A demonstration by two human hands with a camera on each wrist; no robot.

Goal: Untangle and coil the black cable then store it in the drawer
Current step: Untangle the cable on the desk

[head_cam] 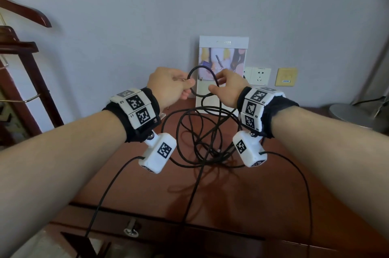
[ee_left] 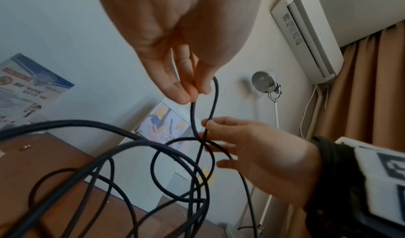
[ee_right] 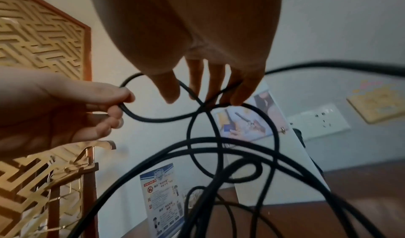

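two hands hold one small loop of the black cable (head_cam: 202, 123) up over the desk (head_cam: 242, 190). left hand (head_cam: 168, 85) pinches the loop's left side btwn thumb and fingertips (ee_left: 175, 92); right hand (head_cam: 228, 87) has fingers hooked round the crossing strands. rest of cable hangs in overlapping loops down to the desk, one strand trailing over the front edge above the drawer (head_cam: 147, 234), which looks closed. risk: pulling the hands apart w/o feeding an end thru could cinch the crossing into a knot; lifting higher may drag the pile and snag the trailing strand.
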